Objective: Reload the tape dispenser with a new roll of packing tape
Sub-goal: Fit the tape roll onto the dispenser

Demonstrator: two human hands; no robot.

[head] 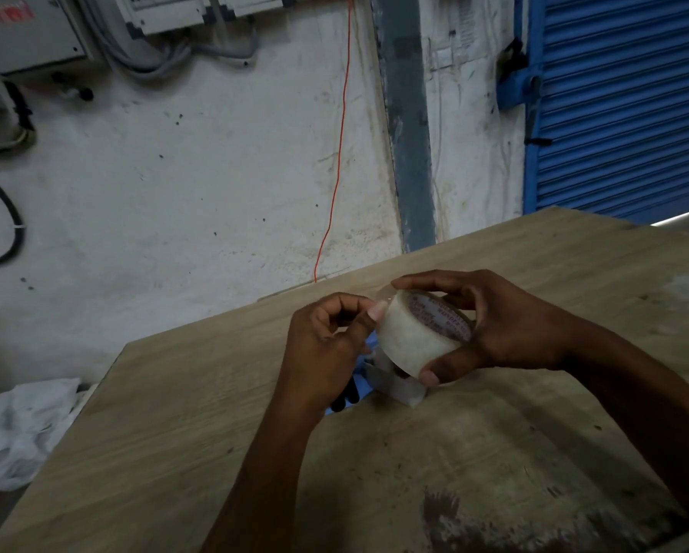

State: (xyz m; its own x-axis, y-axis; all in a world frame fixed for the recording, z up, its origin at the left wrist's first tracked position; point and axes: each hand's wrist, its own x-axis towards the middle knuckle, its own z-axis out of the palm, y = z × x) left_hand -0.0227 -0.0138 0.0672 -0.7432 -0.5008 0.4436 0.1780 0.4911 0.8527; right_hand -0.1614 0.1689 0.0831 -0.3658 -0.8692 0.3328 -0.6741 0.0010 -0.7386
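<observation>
Head view: right hand (490,325) gripped tape roll (418,333) by its rim above counter (175,413); left hand (326,337) pinched its loose end. Roll looked light, stiff, sticky-edged.

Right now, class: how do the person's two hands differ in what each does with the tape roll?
The right hand grips the tape roll with fingers on top and thumb beneath; the left hand only picks at its edge with the thumb. The right spreads wide; the left is curled. Both are above the wooden table.
</observation>
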